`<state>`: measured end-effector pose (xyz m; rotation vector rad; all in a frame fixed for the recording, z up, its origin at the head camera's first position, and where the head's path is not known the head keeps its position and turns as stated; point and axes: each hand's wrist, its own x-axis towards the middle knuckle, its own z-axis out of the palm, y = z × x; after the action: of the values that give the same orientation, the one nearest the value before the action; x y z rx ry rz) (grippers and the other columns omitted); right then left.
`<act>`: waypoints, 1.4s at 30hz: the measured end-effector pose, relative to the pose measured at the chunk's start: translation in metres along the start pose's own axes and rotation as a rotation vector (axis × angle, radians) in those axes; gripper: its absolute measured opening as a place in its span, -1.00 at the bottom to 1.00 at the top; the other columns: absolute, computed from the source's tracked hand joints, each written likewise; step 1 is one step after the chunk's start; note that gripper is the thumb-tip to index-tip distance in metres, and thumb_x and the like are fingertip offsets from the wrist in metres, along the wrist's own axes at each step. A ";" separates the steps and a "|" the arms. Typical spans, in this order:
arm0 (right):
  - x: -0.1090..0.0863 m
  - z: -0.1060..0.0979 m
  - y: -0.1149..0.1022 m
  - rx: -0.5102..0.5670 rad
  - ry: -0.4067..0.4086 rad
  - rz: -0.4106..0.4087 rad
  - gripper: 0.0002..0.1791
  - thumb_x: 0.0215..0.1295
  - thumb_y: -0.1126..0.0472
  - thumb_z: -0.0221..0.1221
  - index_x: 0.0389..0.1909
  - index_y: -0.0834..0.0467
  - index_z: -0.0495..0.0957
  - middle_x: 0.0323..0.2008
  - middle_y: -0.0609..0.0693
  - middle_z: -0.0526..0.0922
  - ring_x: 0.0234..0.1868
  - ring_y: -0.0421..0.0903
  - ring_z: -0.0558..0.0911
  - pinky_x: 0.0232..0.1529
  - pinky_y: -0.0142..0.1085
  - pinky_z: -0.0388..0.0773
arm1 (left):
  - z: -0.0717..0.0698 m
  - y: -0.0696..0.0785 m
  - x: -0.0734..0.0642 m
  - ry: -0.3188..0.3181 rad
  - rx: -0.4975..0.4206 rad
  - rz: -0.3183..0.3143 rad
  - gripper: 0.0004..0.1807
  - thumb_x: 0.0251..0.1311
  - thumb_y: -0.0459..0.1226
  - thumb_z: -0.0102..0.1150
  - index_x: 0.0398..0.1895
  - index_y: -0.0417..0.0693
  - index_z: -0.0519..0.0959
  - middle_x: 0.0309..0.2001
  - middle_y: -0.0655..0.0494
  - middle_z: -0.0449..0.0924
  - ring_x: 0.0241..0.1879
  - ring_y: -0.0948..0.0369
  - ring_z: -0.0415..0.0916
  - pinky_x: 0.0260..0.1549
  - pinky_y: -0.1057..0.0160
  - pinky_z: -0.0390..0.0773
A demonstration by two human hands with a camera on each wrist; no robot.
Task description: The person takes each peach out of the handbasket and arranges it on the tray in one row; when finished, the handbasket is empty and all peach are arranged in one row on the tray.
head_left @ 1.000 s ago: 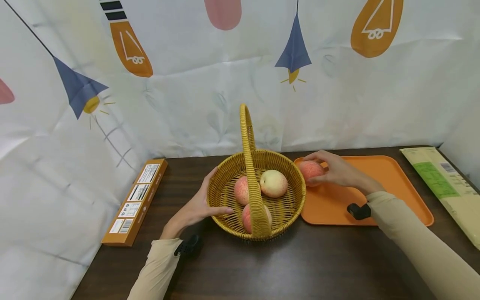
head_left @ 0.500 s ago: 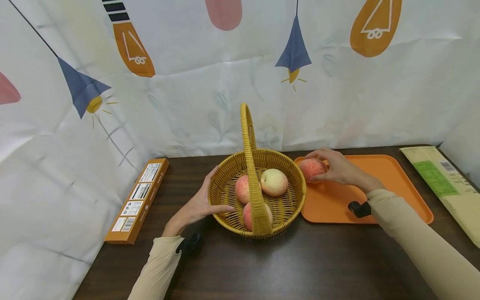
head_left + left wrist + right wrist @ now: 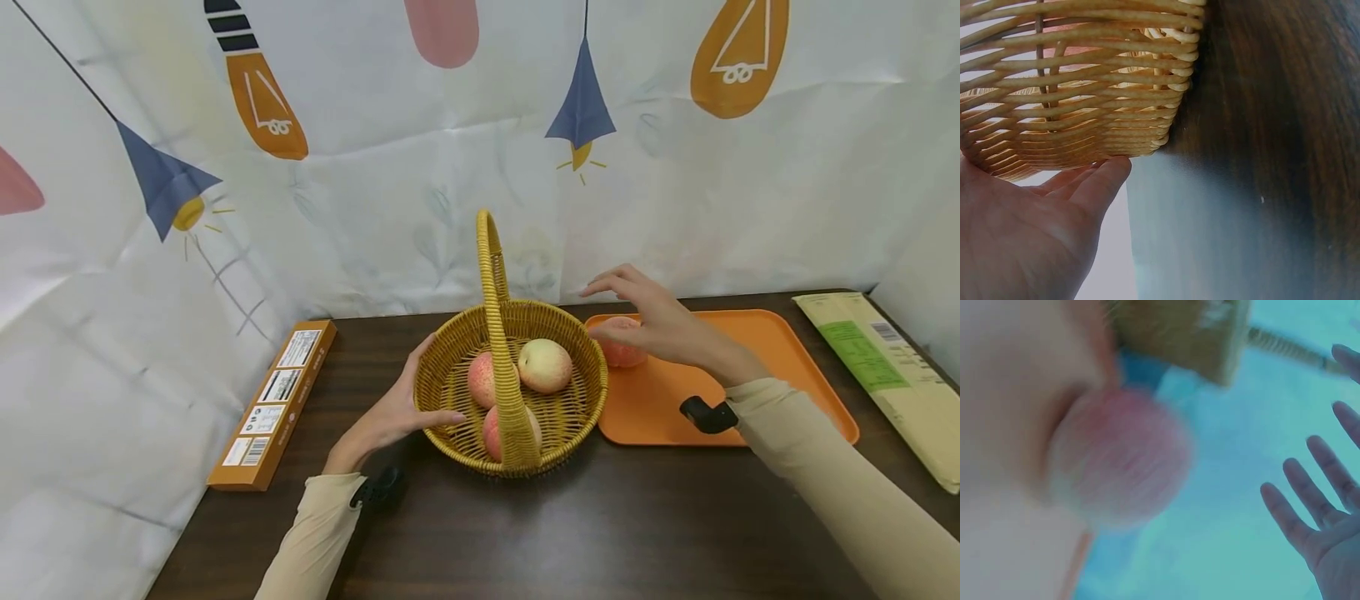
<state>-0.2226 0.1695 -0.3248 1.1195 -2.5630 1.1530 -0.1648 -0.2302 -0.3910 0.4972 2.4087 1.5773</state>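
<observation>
The right grip has risen from the red peach, fingers spread wide. On the bench, right of the basket, lies an orange tray; the left grip holds the basket's rim. Three peaches lie inside the basket, the red one just beside it, on the tray.

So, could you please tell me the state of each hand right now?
Left hand: holding the round yellow wicker basket by its rim.
Right hand: open, holding nothing, near the round pink peach on the orange rectangular tray.
</observation>
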 end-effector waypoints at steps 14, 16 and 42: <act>0.017 0.048 -0.014 0.002 -0.232 -0.124 -0.55 0.32 0.28 0.44 0.19 0.21 0.59 0.18 0.05 0.50 0.20 0.07 0.54 0.16 0.07 0.54 | -0.003 0.003 0.012 -0.021 0.102 0.018 0.39 0.08 -0.05 0.63 0.72 0.16 -0.28 0.62 -0.10 -0.04 0.49 -0.10 0.23 0.38 -0.20 0.30; 0.017 0.053 -0.009 -0.014 -0.236 -0.115 -0.55 0.29 0.28 0.45 0.18 0.19 0.60 0.18 0.05 0.50 0.19 0.06 0.54 0.15 0.05 0.55 | -0.005 0.002 0.013 -0.025 0.111 0.030 0.34 0.08 -0.07 0.63 0.72 0.12 -0.21 0.60 -0.10 0.02 0.47 -0.09 0.28 0.36 -0.18 0.33; 0.032 0.076 -0.003 -0.122 -0.348 -0.042 -0.31 0.15 0.17 0.55 0.31 0.13 0.55 0.15 0.07 0.53 0.02 -0.01 0.58 0.02 -0.09 0.58 | -0.007 0.000 0.007 0.022 0.140 -0.033 0.30 0.21 0.02 0.51 0.73 0.24 -0.31 0.68 -0.08 -0.25 0.57 -0.13 0.02 0.42 -0.24 0.20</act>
<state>-0.2302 0.0975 -0.3640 1.4467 -2.7964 0.8412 -0.1742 -0.2333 -0.3881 0.4646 2.5423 1.4142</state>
